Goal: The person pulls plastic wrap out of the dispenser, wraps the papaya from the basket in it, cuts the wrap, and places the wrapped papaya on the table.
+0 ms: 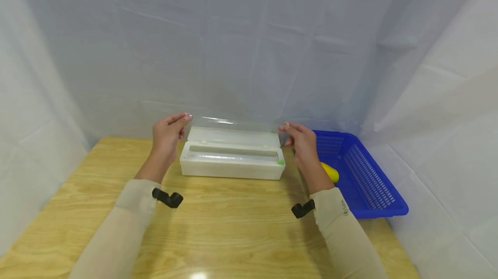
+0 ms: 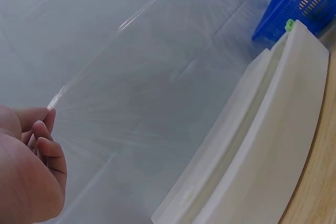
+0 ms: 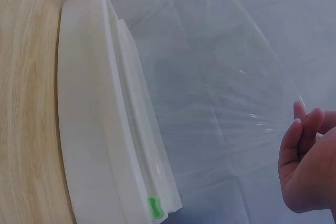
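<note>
In the head view, the left hand [image 1: 166, 136] and right hand [image 1: 304, 141] pinch clear plastic wrap [image 1: 219, 120], stretched between them above an open white box [image 1: 231, 170] on the table [image 1: 233, 227]; a blue basket [image 1: 368, 175] sits rightward, holding something yellow [image 1: 330, 173]. The left wrist view shows the sheet fanning from thumb and fingers towards the box. In the right wrist view, fingertips grip its other end; a green tab [image 3: 156, 207] marks the box.

Left grip [image 1: 167, 134] and right grip [image 1: 304, 140] aloft, pinched.
</note>
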The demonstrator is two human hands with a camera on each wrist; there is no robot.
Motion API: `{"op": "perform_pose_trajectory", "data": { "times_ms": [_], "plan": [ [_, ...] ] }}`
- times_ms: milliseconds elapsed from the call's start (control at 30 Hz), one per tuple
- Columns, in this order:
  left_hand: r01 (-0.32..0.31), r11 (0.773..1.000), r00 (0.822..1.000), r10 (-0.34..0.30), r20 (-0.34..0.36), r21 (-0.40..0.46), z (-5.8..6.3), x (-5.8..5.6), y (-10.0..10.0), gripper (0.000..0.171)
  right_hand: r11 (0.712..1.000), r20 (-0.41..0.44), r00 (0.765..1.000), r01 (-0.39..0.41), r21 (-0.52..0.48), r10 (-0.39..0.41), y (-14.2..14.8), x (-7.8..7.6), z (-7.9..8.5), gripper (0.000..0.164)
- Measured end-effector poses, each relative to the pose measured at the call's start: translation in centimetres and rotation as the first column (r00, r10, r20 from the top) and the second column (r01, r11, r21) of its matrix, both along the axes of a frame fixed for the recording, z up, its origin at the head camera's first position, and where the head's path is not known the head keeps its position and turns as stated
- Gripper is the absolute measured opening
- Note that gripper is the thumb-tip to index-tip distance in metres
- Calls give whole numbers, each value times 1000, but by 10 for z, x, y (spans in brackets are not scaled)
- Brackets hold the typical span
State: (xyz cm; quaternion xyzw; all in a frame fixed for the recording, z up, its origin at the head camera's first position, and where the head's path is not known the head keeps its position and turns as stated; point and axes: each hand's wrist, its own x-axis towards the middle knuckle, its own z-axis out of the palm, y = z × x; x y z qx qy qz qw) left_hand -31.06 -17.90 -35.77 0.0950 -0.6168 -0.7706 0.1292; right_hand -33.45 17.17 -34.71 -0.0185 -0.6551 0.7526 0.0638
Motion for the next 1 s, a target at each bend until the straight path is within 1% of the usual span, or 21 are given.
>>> {"op": "perform_pose_trajectory", "data": {
  "times_ms": [100,267,300,433,700,867,933,1000],
  "plan": [
    [-7,1000,1000,7,-9,4,3,1,0,37,1000,-18,1000,1,-9,-1,-1,-1,2,25],
    [-25,1000,999,25,-24,-12,8,2,1,39,1000,-39,999,-6,-17,6,0,0,5,31],
    [-27,999,999,27,-24,-20,9,2,1,39,1000,-42,999,-7,-16,6,0,0,6,31],
    [-36,999,999,36,-29,-5,14,2,1,34,1000,-60,998,-5,-14,4,-1,-1,10,30],
    [-21,999,998,23,-64,35,23,2,1,36,999,-72,997,1,-35,-4,-1,0,18,22],
    [-7,999,997,10,-82,45,28,4,1,40,999,-81,997,7,-34,-10,0,0,22,21],
    [-3,999,996,8,-92,54,30,5,1,37,999,-87,996,6,-32,-9,0,0,24,22],
    [-7,999,995,11,-98,40,33,6,1,32,1000,-94,996,5,-25,-8,0,1,26,23]
  ]
}}
